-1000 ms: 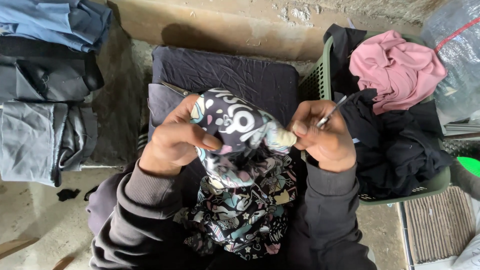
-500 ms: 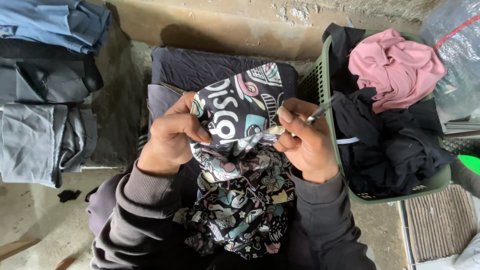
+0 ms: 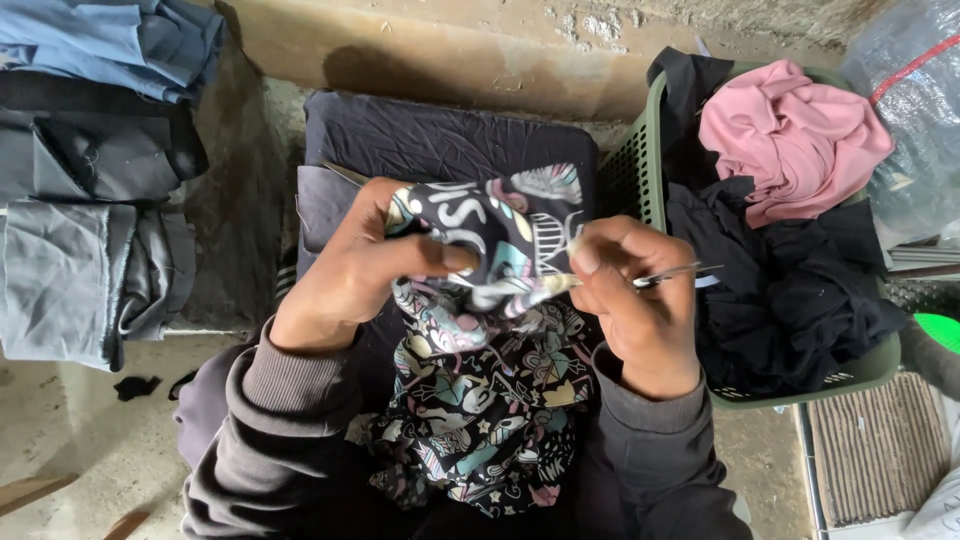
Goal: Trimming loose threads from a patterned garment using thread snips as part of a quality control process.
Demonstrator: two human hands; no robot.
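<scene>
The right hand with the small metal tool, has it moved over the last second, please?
Yes. The right hand, pinching the patterned cloth, has dropped lower and shifted slightly left, away from the green basket rim.

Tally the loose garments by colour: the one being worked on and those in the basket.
Patterned black multicolour garment, gripped by left hand and right hand: 1
Pink garment in green basket: 1
Black clothing heap, pieces inseparable: 1
Total: 3

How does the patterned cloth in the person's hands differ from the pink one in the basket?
The patterned cloth is dark with many-coloured prints; the pink cloth is plain. The patterned cloth is held up between the left hand and right hand; the pink cloth lies crumpled, untouched, in the green basket. Both are soft, wrinkled fabric.
</scene>
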